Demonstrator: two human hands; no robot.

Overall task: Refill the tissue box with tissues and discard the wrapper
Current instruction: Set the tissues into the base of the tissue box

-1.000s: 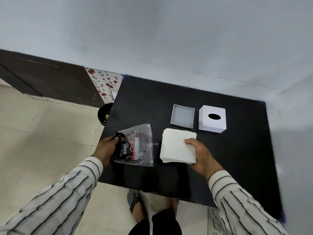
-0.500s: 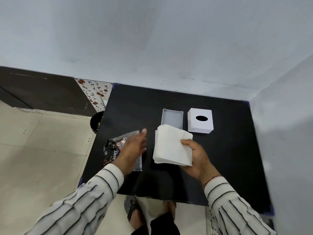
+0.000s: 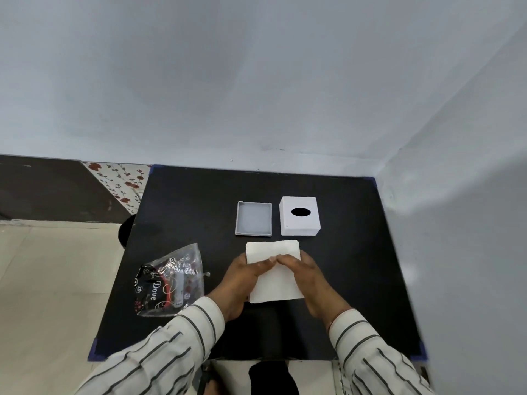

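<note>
Head view: both forearms in striped sleeves (image 3: 159, 357) reach forward over black table (image 3: 350, 280), hands palm-down, angled inward so fingertips meet near the middle. Left hand (image 3: 242, 277) and right hand (image 3: 306, 276) both lie on top of the tissue stack (image 3: 272, 250); fingers extended and flat, pressing the top sheet, not curled into a fist. Cannot tell if thumbs wrap under the side edges. Stack is white, soft, square-ish, several sheets thick, flat on table centre; far edge pokes out beyond the fingertips, near edge shows between the wrists. Wrapper (image 3: 171, 283) lies left of left hand, apart from it: crinkled clear plastic, black printed panel with "Dove" lettering, empty and slumped. Beyond the stack, just apart: grey shallow rectangular tray (image 3: 253, 219), open side up, and beside it on the right a white box cover (image 3: 299, 216), rigid, cube-like, with dark oval slot on top. Blue tape on table corners.
</note>
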